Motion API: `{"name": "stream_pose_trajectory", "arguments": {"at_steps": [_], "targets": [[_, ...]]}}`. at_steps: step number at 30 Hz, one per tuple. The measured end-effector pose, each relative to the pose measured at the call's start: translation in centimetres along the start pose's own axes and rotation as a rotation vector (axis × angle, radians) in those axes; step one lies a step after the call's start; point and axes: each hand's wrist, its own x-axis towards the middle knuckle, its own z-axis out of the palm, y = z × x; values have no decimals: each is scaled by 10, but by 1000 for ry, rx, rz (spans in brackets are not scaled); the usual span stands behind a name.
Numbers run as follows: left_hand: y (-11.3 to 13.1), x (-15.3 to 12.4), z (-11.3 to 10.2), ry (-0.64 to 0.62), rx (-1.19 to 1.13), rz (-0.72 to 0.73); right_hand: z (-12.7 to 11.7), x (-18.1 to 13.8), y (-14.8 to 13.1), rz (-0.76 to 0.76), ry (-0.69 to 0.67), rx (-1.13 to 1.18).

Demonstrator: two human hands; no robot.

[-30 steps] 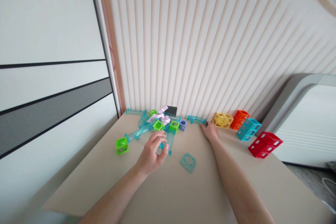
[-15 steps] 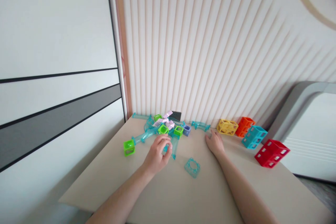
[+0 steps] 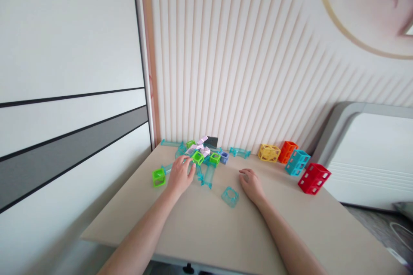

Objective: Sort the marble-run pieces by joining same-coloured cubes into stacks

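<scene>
My left hand point(image 3: 180, 175) reaches over the pile of building pieces, thumb and fingers apart and slightly bent, with nothing visible in it. Below its fingers runs a clear blue curved track point(image 3: 167, 168), partly hidden by the hand. A green cube frame point(image 3: 197, 157) is just beyond the fingertips; another green cube point(image 3: 158, 178) stands to the left, at the track's end. My right hand point(image 3: 252, 185) rests on the table, fingers loosely bent and apart, holding nothing. Left of it lies a clear blue square piece with a round hole point(image 3: 224, 197).
Lilac pieces point(image 3: 204, 150), a purple cube point(image 3: 223, 157) and a straight clear track point(image 3: 209, 175) are in the pile. Another clear track point(image 3: 239, 152) lies by the wall. Yellow point(image 3: 269, 153), orange point(image 3: 287, 152), blue point(image 3: 297, 163) and red point(image 3: 314, 179) block frames stand right.
My left hand has moved left, away from the straight clear track and onto the curved one. My right hand has drawn back from the wall-side track toward me. The view has shifted right.
</scene>
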Motion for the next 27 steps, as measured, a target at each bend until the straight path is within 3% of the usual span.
{"name": "stream_pose_trajectory", "arguments": {"at_steps": [11, 19, 27], "targets": [[21, -6, 0, -188, -148, 117, 1, 0, -2, -111, -21, 153], [19, -7, 8, -148, -236, 50, 0, -2, -4, -187, -131, 126], [15, -11, 15, -146, -308, 12, -1, -2, -4, -196, -157, 100]]}}
